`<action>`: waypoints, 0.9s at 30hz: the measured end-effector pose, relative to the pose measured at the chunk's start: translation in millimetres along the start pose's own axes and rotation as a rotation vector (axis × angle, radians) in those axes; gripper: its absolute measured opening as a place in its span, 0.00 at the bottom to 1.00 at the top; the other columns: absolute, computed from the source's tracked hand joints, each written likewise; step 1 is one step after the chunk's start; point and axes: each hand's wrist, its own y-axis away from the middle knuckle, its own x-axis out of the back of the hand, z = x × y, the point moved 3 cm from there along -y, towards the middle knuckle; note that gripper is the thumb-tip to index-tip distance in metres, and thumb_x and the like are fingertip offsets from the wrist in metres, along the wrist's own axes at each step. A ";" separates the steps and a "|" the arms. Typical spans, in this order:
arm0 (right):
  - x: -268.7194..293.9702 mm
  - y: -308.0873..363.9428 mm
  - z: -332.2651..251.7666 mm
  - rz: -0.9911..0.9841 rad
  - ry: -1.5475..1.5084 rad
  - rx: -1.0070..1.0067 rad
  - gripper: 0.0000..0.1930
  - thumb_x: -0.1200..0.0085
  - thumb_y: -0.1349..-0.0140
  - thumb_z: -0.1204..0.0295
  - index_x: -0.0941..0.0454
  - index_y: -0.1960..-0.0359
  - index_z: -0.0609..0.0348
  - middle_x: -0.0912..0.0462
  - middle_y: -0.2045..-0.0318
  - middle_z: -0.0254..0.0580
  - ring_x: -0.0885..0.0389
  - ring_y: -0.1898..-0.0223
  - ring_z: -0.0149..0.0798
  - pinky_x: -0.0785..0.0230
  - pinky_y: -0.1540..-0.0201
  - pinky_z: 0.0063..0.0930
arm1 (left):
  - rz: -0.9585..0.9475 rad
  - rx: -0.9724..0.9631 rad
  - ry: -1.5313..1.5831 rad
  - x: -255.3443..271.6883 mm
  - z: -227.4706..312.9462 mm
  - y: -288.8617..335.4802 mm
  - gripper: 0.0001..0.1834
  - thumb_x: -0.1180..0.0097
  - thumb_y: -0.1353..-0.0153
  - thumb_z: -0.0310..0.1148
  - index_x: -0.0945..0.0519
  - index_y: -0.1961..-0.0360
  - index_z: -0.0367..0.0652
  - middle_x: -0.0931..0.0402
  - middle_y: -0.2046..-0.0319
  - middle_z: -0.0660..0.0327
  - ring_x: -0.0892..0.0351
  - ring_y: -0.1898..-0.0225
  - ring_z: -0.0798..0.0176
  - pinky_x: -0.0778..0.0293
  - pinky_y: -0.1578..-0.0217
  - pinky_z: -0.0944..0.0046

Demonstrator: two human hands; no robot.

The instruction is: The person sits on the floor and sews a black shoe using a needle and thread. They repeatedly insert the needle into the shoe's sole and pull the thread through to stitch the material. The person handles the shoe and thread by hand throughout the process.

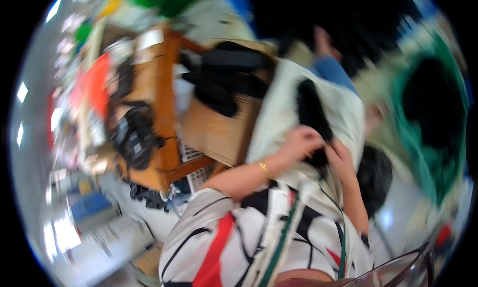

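Observation:
A long, dark piece of black fabric (pixel 311 103) lies across the white cloth (pixel 273 105) over my lap. It looks soft and oblong, but blur hides its exact kind. My left hand (pixel 300 141), with a gold bracelet at the wrist, has its fingers pinched together at the near part of the black piece. Close beside it on the right, my right hand (pixel 340 158) grips the same piece's edge. The two hands' fingertips almost meet. Any small thing between them cannot be made out.
Left of my lap, a cardboard box (pixel 214 130) holds several similar black pieces (pixel 234 58). Beyond it stands a wooden table (pixel 167 102) with a black bag (pixel 135 137) hanging at its side. At right are a green sack (pixel 406 132) with black contents and a black plastic bag (pixel 376 180).

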 end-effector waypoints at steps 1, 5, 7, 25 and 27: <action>-3.2 0.7 -2.9 0.062 -0.061 -0.002 0.06 0.48 0.35 0.73 0.24 0.65 0.64 0.27 0.75 0.34 0.28 0.70 0.28 0.33 0.65 0.26 | 0.013 -0.003 -0.034 -1.7 -2.0 -1.0 0.10 0.34 0.42 0.34 0.19 0.62 0.43 0.21 0.72 0.67 0.25 0.75 0.74 0.27 0.76 0.73; -10.9 13.0 2.1 0.082 -0.293 -0.102 0.05 0.52 0.30 0.75 0.23 0.61 0.59 0.30 0.80 0.23 0.36 0.82 0.17 0.46 0.80 0.15 | -0.073 -0.035 0.065 -3.0 -22.5 -6.9 0.07 0.33 0.43 0.30 0.19 0.66 0.40 0.22 0.76 0.67 0.29 0.81 0.77 0.32 0.81 0.75; -11.7 8.1 4.5 0.035 -0.393 -0.121 0.04 0.52 0.30 0.75 0.25 0.60 0.58 0.31 0.81 0.23 0.34 0.83 0.18 0.44 0.81 0.15 | -0.058 -0.024 0.058 -2.5 -22.2 -7.6 0.08 0.32 0.43 0.30 0.19 0.66 0.40 0.22 0.77 0.67 0.30 0.82 0.76 0.32 0.81 0.74; 20.7 -18.5 -18.2 -0.145 -0.066 -0.013 0.19 0.52 0.41 0.84 0.26 0.48 0.57 0.24 0.70 0.33 0.26 0.77 0.26 0.32 0.78 0.22 | -0.125 -0.049 0.045 -2.9 -19.3 -8.3 0.08 0.33 0.45 0.32 0.19 0.67 0.42 0.23 0.77 0.66 0.28 0.81 0.74 0.30 0.82 0.72; 30.2 -26.9 -22.4 0.012 0.207 0.259 0.18 0.52 0.41 0.85 0.22 0.50 0.57 0.24 0.68 0.32 0.24 0.72 0.27 0.31 0.74 0.23 | -0.134 -0.059 0.017 -1.7 -21.0 -8.4 0.09 0.33 0.44 0.33 0.21 0.66 0.42 0.23 0.76 0.66 0.27 0.81 0.73 0.29 0.82 0.72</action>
